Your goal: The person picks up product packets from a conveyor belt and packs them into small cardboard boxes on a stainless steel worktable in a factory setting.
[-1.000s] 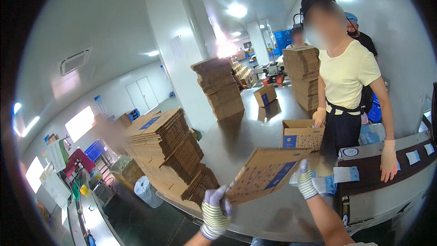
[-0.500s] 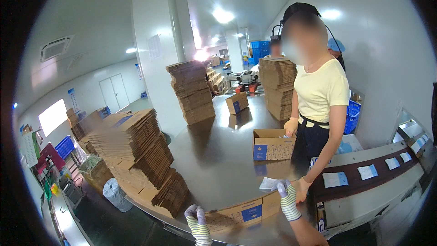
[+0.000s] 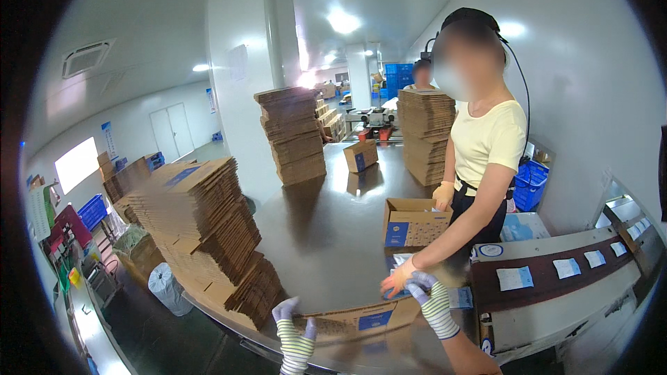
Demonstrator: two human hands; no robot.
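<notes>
An open cardboard carton (image 3: 347, 325) with a blue panel lies on the steel table right in front of me. My left hand (image 3: 294, 333), in a striped glove with pale purple fingertips, is at its left end, thumb and fingers apart. At the carton's right end is my right hand (image 3: 433, 305), gloved alike, its fingers spread and bent over the corner. A co-worker's gloved hand (image 3: 401, 279) reaches in just beside my right fingers, above the carton, partly covering a small packet. Another white and blue packet (image 3: 460, 298) lies right of my right hand.
The co-worker's other hand rests at an upright open carton (image 3: 418, 228). Tall stacks of flattened cartons stand at the left (image 3: 201, 236), the back (image 3: 292, 135) and beside the co-worker (image 3: 425, 135). A smaller carton (image 3: 361, 156) sits farther back. Several packets lie on the dark conveyor belt (image 3: 542, 288).
The co-worker's near arm has swung left, bringing its hand over the carton beside my right hand. My left hand's fingers have spread and moved slightly left. Packets on the belt have shifted.
</notes>
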